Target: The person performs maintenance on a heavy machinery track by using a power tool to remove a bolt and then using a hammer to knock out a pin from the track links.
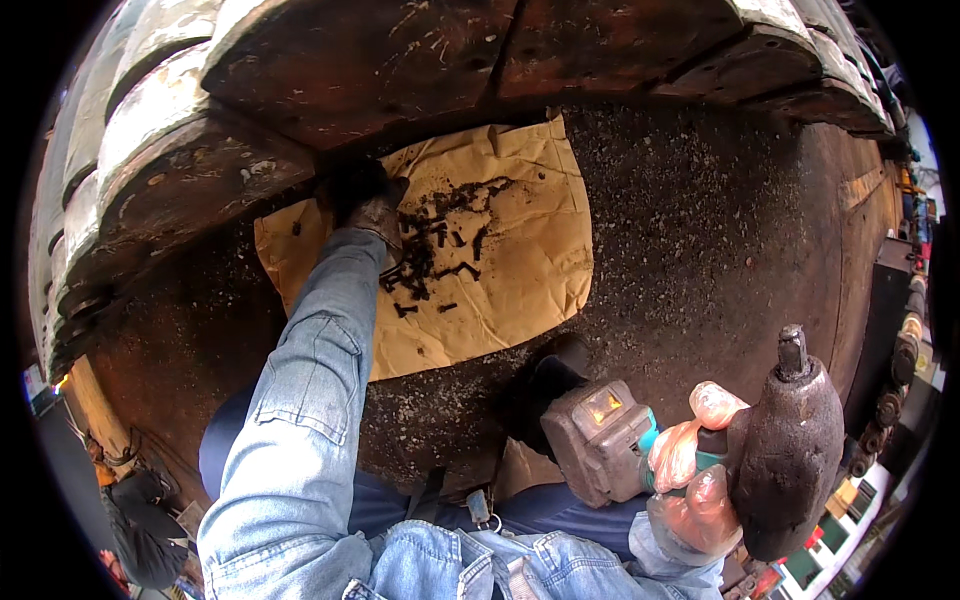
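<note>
My right hand (697, 470), in a clear plastic glove, wraps round the grip of a cordless impact wrench (788, 462) at the lower right. The wrench has a dark, grimy body, a square drive at its upper end and a battery pack (598, 440) on the left. My left hand (365, 205), in a dark, dirty glove, reaches over the left part of a sheet of brown paper (520, 270). Its fingers are lost in shadow beside the large metal part. Several dark bolts (415, 262) lie in loose dirt on the paper, just right of that hand.
A big rusty metal part with scalloped, overlapping plates (360, 70) arches across the far side and down the left. Dirt and small chips cover the dark metal floor (700, 220). My boot (560, 370) stands near the paper. Another person's dark-clothed legs (145, 520) show at the lower left.
</note>
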Available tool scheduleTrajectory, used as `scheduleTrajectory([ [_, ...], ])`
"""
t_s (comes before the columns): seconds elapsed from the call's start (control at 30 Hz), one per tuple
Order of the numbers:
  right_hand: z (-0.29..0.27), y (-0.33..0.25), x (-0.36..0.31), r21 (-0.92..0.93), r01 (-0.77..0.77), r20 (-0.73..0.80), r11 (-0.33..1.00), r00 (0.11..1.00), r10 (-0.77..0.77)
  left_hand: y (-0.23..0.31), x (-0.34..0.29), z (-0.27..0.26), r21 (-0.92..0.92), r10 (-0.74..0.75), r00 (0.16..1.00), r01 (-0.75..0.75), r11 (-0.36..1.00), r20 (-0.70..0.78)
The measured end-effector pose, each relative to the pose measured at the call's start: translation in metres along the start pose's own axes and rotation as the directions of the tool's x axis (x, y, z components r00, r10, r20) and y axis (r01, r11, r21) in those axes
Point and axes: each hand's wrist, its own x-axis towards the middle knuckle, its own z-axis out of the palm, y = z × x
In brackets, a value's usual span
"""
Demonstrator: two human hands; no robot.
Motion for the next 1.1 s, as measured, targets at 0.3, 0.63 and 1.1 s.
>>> scheduleTrajectory([
  [0.3, 0.002, -0.003, 0.007, -0.029, -0.007, -0.01, 1.0, 1.0, 0.007, -0.004, -0.006, 0.026, 0.151, 0.05, 0.999, -0.053, 0.987, 0.022],
  [0.63, 0.013, 0.002, -0.003, -0.048, -0.003, 0.015, 0.999, 1.0, 0.004, -0.002, -0.027, 0.042, 0.251, 0.16, 0.987, -0.159, 0.955, 0.017],
  [1.1, 0.003, 0.018, -0.003, -0.21, 0.324, 0.349, 0.923, 0.906, -0.239, 0.028, -0.139, -0.058, -0.195, 0.312, 0.8, -0.462, 0.865, -0.513],
])
